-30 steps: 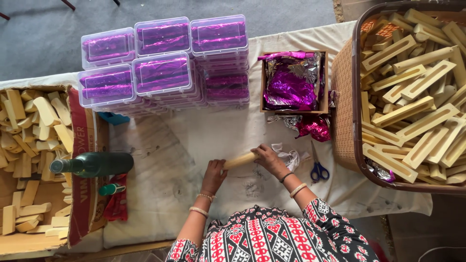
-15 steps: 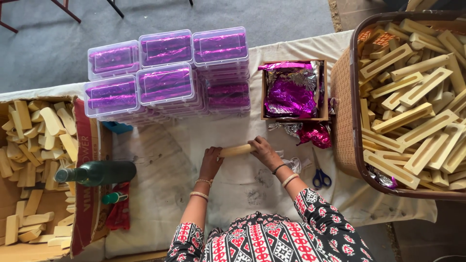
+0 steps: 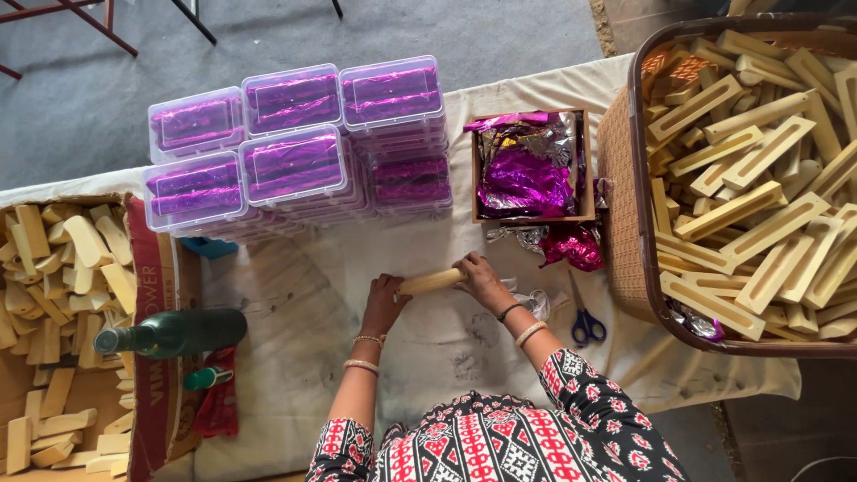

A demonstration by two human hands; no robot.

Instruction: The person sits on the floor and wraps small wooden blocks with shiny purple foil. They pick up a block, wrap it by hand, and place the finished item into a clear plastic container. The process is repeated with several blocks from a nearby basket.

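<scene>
Both hands grip one pale wooden stick [image 3: 430,282] over the white cloth [image 3: 295,303]. My left hand [image 3: 384,302] closes on its left end, my right hand [image 3: 482,278] on its right end. The stick lies almost level, tilted slightly up to the right. Bangles sit on both wrists. Clear crumpled film [image 3: 536,303] lies just right of my right hand.
Stacked clear boxes with purple foil [image 3: 295,143] stand at the back. A wooden tray of purple foil [image 3: 531,165], blue-handled scissors [image 3: 585,321], a brown basket of slotted wooden pieces [image 3: 759,178], a green bottle [image 3: 174,332] and a carton of wood blocks [image 3: 62,312] surround the hands.
The view has shifted a little. Both hands have kept hold of the stick, which has moved slightly away from my body over the cloth.
</scene>
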